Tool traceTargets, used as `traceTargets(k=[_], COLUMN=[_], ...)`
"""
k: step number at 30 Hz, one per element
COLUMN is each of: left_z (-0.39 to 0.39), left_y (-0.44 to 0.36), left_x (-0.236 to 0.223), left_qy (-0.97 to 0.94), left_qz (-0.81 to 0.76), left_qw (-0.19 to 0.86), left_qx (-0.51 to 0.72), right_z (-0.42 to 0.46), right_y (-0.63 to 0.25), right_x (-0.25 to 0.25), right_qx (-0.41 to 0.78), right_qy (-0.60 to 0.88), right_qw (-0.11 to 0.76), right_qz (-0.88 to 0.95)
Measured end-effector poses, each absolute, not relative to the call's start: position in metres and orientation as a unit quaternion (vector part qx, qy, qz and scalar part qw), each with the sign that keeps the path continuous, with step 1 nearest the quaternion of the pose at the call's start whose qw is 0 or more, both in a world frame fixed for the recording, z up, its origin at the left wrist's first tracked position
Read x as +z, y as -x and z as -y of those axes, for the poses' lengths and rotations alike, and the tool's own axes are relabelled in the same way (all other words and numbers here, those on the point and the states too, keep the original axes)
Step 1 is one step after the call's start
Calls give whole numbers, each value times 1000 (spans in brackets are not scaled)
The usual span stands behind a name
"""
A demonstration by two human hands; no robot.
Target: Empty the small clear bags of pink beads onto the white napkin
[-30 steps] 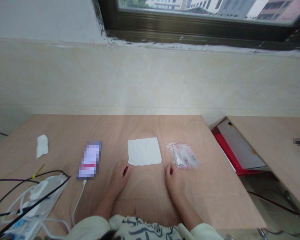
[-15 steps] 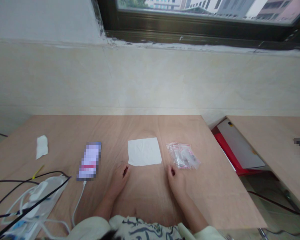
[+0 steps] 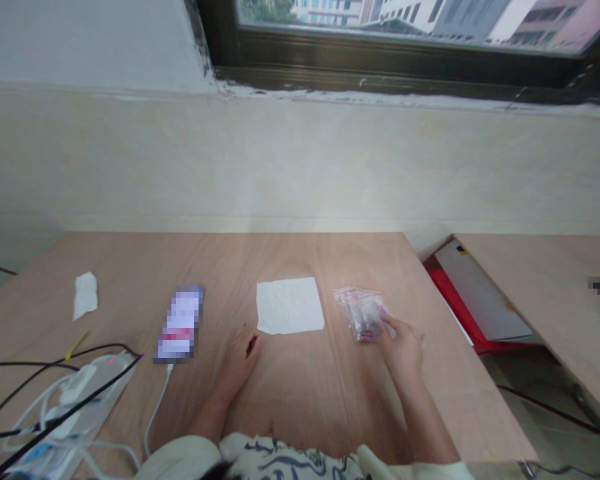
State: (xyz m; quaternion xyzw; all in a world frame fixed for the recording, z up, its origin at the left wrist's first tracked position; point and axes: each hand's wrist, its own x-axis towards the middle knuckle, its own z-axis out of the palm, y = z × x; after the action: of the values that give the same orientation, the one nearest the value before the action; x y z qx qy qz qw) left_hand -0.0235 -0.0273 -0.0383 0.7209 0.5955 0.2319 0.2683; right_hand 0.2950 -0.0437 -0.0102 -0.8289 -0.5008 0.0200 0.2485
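My right hand (image 3: 403,343) is at the right edge of a small pile of clear zip bags (image 3: 364,312) with red seal lines. Its thumb and fingertips close on that edge, and the hand covers the pile's right corner. Small contents inside the bags are too blurred to name. Resting on the table, my left hand (image 3: 240,353) is loosely curled with nothing visible in it. It lies just below the left corner of a flat white paper sheet (image 3: 290,305), apart from it.
On the wooden table (image 3: 300,260), a phone (image 3: 180,323) with a charging cable (image 3: 157,400) lies to the left. Beyond it are a folded white tissue (image 3: 85,295) and a power strip (image 3: 93,387) with tangled cords. A second table (image 3: 555,267) stands across a gap at right.
My right hand has moved right, from beside the paper sheet to the right edge of the zip bags, and its fingers now touch them. My left hand has stayed in place.
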Motion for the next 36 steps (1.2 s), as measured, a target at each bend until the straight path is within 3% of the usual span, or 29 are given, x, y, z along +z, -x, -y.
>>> traceTargets(k=[6, 9, 11, 15, 18, 21, 26, 31, 36], left_z=[27, 25, 24, 23, 21, 20, 22, 27, 31], left_y=[26, 24, 18, 1, -7, -7, -5, -12, -10], left_x=[-39, -28, -13, 22, 36, 37, 34, 26, 12], left_qy=[-703, -656, -622, -619, -647, -647, -622, -603, -622], left_qz=[-600, -599, -587, -514, -475, -489, -496, -483, -461], left_qw=[304, 389, 446, 512, 530, 529, 558, 584, 579], left_qx=[232, 244, 264, 301, 274, 249, 237, 250, 253], right_z=[55, 58, 58, 55, 53, 52, 58, 59, 52], right_y=[-282, -260, -242, -207, -193, -189, -182, -161, -156], right_x=[32, 46, 47, 32, 21, 16, 27, 41, 40], right_qx=[29, 179, 302, 475, 533, 529, 339, 491, 563], right_qy=[822, 742, 673, 577, 547, 565, 666, 562, 531], right_qw=[393, 503, 527, 508, 479, 452, 463, 367, 352], right_qz=[411, 405, 423, 429, 433, 444, 477, 555, 526])
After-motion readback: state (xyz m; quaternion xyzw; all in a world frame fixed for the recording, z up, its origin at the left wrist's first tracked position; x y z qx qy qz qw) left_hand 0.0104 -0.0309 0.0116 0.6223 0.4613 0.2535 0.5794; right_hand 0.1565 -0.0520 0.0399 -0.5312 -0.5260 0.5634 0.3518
